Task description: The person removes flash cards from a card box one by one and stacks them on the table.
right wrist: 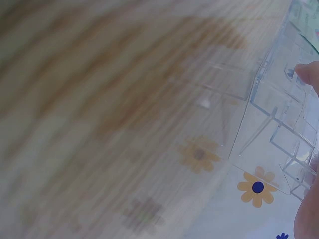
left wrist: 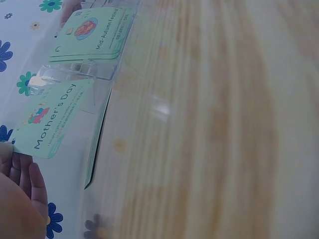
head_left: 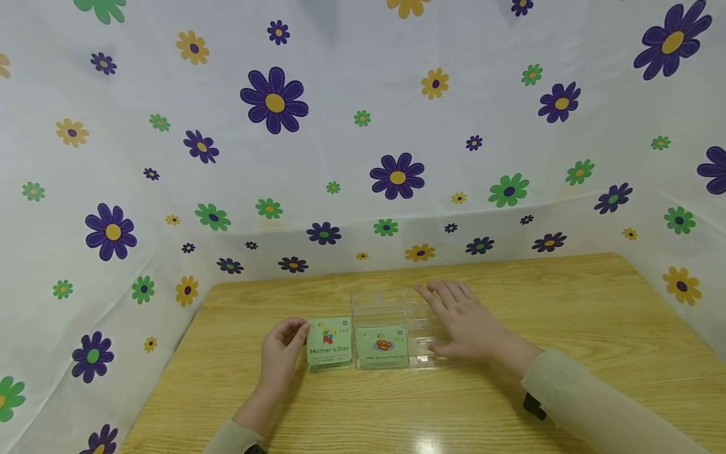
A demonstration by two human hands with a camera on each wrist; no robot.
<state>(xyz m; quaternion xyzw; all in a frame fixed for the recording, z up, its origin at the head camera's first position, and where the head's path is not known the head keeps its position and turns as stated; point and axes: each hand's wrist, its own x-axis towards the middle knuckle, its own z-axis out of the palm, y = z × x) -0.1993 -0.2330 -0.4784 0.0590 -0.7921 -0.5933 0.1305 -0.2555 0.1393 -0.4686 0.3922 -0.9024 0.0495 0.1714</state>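
My left hand (head_left: 279, 353) pinches a light green "Mother's Day" card (head_left: 330, 347) by its left edge, thumb against fingers. Below it in the left wrist view shows the dark-edged side of another green piece (left wrist: 99, 142). Right beside it is a clear plastic holder (head_left: 379, 304) with several compartments. A small stack of green "Mid-Autumn Festival" cards (head_left: 383, 350) sits in the holder's front left part. My right hand (head_left: 465, 321) rests over the holder's right side, fingers extended toward the back and thumb near the front. In the right wrist view, its thumb (right wrist: 306, 73) lies against the clear plastic.
The holder stands on a wood-grain table (head_left: 363, 410). A white cloth with purple, green and yellow flowers (head_left: 340, 145) rises behind the table and along both sides. Black wrist straps (head_left: 534, 407) show at the sleeves.
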